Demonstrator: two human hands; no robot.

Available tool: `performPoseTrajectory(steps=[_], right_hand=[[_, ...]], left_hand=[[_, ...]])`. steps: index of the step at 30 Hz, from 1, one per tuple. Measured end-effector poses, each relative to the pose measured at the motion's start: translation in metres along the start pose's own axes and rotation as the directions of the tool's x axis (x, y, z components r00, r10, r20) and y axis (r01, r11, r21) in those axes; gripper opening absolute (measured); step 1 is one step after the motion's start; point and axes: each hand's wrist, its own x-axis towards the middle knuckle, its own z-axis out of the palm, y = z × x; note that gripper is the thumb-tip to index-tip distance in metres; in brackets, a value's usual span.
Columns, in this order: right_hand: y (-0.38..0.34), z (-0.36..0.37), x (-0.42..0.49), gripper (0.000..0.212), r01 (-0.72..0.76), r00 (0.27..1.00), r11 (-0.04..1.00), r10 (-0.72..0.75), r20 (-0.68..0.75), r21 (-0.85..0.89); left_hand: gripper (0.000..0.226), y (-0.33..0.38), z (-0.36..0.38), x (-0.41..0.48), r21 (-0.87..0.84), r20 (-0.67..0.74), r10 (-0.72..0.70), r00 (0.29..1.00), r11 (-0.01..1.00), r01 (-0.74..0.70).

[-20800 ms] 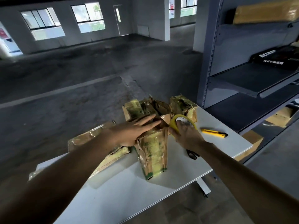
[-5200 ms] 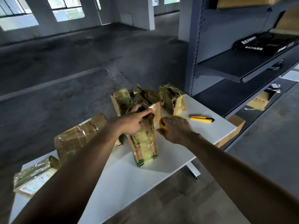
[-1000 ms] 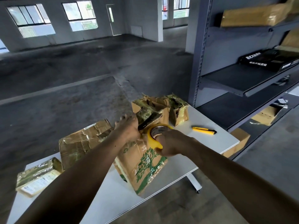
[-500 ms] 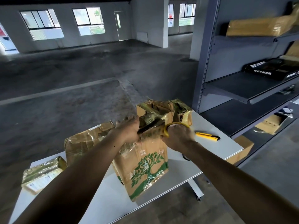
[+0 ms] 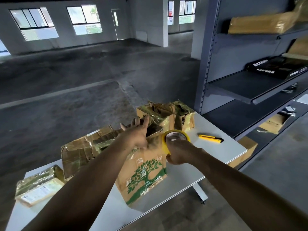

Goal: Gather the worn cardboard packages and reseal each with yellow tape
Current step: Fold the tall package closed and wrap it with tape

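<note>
Under my left hand [image 5: 136, 133] is the torn top of the tree box [image 5: 145, 172]. That hand lies flat with its fingers spread, so it presses down and grips nothing. From my palm the box goes straight down to the table [image 5: 216, 152], so its long side stands up and down. Just right of that hand, up against the box's top edge, is the yellow tape roll [image 5: 175, 139]. My right hand [image 5: 177, 154] is curled round the roll from below. I think the tape must run left over the top, toward my flat hand.
</note>
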Motion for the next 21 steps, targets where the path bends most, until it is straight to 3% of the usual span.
performPoseTrajectory(steps=[9, 14, 21], right_hand=[[0.01, -0.01, -0.006, 0.063, 0.098, 0.995, 0.995, -0.098, 0.018, 0.032], [0.013, -0.011, -0.011, 0.039, 0.046, 0.985, 0.999, -0.044, 0.165, -0.009], [0.018, -0.008, -0.008, 0.051, 0.091, 0.994, 0.991, -0.096, -0.054, -0.099]], left_hand=[[0.117, 0.016, -0.007, 0.01, 0.083, 0.01, -0.022, 1.0, 0.996, 0.021], [0.1, 0.023, -0.005, 0.022, 0.096, -0.008, 0.053, 0.999, 0.994, -0.052], [0.074, 0.024, 0.005, 0.028, 0.124, -0.091, 0.164, 0.982, 0.981, -0.152]])
